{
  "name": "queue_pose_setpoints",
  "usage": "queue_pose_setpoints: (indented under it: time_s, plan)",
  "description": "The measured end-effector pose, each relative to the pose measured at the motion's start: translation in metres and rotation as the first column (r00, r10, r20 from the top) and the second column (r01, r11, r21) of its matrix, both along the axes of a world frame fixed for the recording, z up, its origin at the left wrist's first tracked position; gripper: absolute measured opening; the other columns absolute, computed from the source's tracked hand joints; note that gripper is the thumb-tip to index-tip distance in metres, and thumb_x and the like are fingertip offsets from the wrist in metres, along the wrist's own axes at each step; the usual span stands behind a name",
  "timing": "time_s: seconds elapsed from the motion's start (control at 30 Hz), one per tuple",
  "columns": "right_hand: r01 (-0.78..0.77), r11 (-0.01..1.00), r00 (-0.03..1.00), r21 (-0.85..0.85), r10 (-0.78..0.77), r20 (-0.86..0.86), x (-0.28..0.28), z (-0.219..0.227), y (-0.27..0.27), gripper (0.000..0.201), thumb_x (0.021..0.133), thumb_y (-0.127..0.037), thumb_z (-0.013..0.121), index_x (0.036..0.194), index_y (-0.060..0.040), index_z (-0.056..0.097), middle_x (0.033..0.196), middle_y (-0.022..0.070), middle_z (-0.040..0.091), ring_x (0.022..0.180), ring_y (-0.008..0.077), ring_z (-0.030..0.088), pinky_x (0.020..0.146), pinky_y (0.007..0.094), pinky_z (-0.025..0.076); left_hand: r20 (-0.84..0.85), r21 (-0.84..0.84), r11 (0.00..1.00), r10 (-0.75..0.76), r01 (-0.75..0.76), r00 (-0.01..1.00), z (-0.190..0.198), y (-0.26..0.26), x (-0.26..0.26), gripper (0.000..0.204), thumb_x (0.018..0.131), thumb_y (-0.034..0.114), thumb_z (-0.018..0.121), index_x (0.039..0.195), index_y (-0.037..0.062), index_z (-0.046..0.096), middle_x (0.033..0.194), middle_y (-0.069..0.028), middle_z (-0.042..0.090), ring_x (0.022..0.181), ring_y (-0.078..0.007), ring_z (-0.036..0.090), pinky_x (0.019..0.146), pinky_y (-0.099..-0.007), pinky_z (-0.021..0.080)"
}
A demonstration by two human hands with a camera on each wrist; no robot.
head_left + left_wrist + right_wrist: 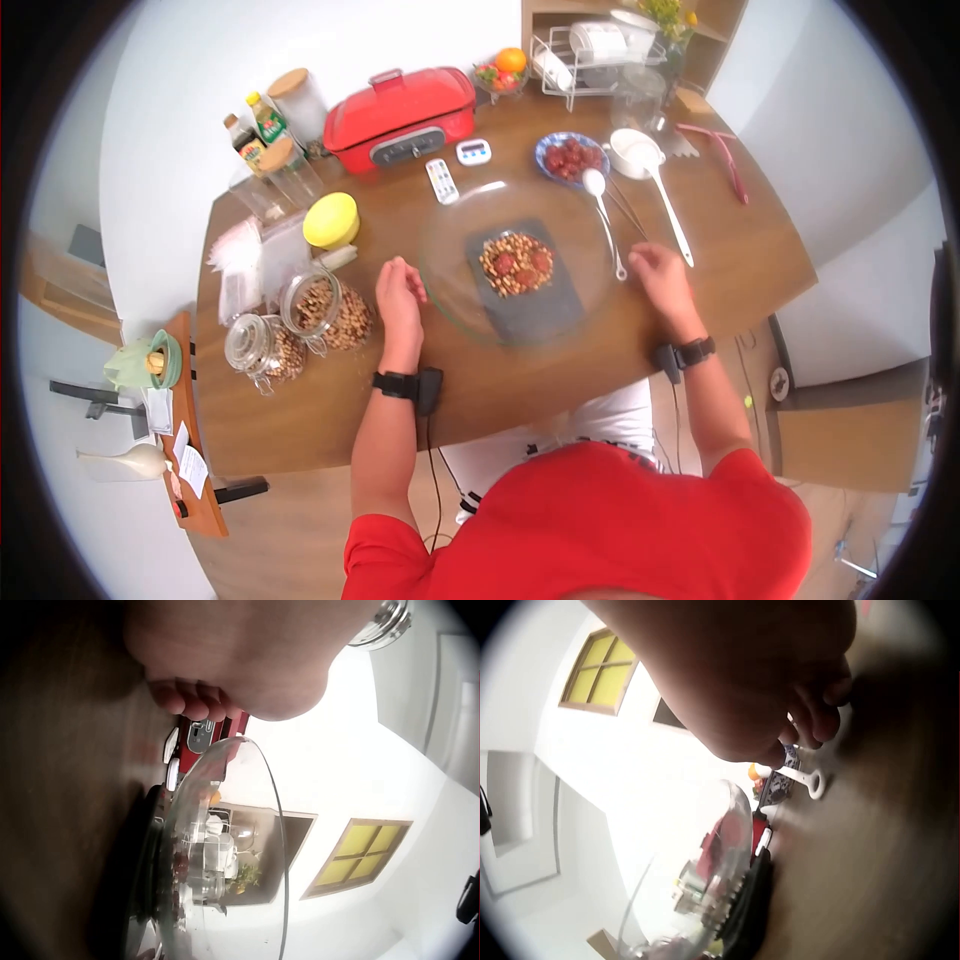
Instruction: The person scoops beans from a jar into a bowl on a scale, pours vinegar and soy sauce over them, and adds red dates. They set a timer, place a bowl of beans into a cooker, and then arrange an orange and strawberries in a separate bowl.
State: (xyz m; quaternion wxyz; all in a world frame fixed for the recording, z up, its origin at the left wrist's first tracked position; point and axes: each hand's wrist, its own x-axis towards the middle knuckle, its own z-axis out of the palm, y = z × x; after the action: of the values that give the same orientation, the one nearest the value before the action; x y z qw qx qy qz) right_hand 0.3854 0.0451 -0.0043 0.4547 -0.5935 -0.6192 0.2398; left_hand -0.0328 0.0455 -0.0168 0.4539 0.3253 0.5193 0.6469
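A large clear glass bowl (440,290) stands on a dark flat slab (545,318), with a heap of mixed beans or nuts (515,255) and a few dark red dates in its middle. To its left, my left hand (402,298) rests at the table with loosely curled fingers and holds nothing. My right hand (664,285) lies to the bowl's right, fingers loosely bent. Its fingertips are close to the ends of a pair of chopsticks (628,208) and a white spoon (605,222). In the right wrist view, the spoon's handle (802,778) shows just beyond the fingers.
Two clip-top jars of beans or nuts (345,318) and a yellow bowl (331,220) stand at left. Behind are a red electric cooker (405,115), a remote (441,181) and a timer (473,152). A blue-patterned dish of dates (570,158) and a white pot (632,150) sit back right.
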Motion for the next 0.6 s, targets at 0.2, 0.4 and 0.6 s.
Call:
queue_pose_setpoints:
  time_s: [0.2,0.4,0.6]
  plan:
    - [-0.162,0.972,0.586,-0.171,-0.045,-0.809,0.055,-0.003,-0.017,0.021,0.104,-0.018,0.058,0.093,-0.0018,0.065,0.072,-0.0004,0.059,0.056,0.0091,0.044,0.055,0.0238,0.034,0.041,0.009,0.999,-0.043,0.043,0.998,0.000,0.000,-0.001,0.042,0.109,0.036,0.049,0.074,0.0130,0.045,0.067,0.0011,0.049,0.056,-0.0092,0.045,0.054,-0.0249,0.036]
    - [-0.275,0.957,0.373,-0.092,0.018,-0.928,0.060,-0.001,-0.009,0.021,0.107,-0.018,0.052,0.097,-0.0023,0.062,0.076,0.0020,0.059,0.059,0.0120,0.044,0.060,0.0273,0.037,0.033,0.009,0.999,-0.032,0.031,0.999,0.002,0.000,0.002,0.041,0.109,0.035,0.049,0.075,0.0126,0.046,0.068,0.0015,0.048,0.059,-0.0087,0.044,0.055,-0.0245,0.036]
    - [-0.288,0.953,0.364,-0.095,0.017,-0.931,0.063,-0.006,-0.008,0.022,0.107,-0.020,0.053,0.096,-0.0027,0.062,0.077,0.0022,0.058,0.059,0.0121,0.044,0.060,0.0277,0.038,0.032,0.018,0.999,-0.029,0.028,0.999,0.003,0.000,0.002,0.041,0.110,0.034,0.049,0.075,0.0120,0.047,0.070,0.0010,0.049,0.059,-0.0092,0.044,0.056,-0.0249,0.036]
